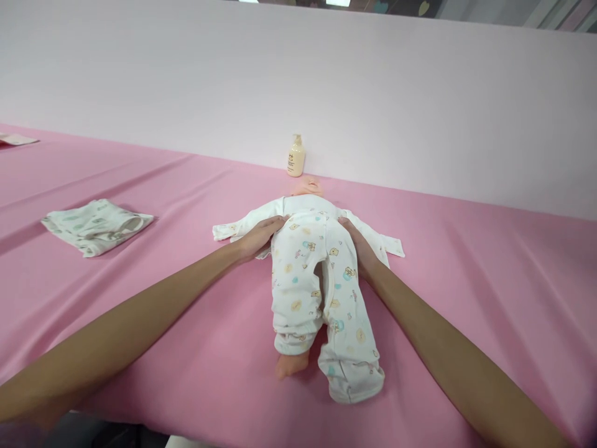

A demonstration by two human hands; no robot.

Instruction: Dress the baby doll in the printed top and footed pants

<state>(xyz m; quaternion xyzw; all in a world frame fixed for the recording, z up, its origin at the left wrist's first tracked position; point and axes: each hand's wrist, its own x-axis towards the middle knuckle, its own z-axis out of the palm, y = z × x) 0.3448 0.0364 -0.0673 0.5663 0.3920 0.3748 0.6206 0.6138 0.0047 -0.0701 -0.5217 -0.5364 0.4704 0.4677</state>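
Observation:
A baby doll (311, 186) lies on its back on the pink table (466, 267), head toward the wall, dressed in a white printed top and matching trousers (321, 280). One bare foot (290, 364) sticks out of the left trouser leg. My left hand (259, 236) rests on the doll's left side at the waistband, fingers laid along the cloth. My right hand (357, 246) lies against the other side of the waist, fingers curled at the waistband. Whether either hand grips the fabric is unclear.
A folded white printed garment (96, 225) lies at the left of the table. A small cream pump bottle (295, 155) stands at the pale wall behind the doll's head. A pale cloth (16, 139) shows at the far left edge.

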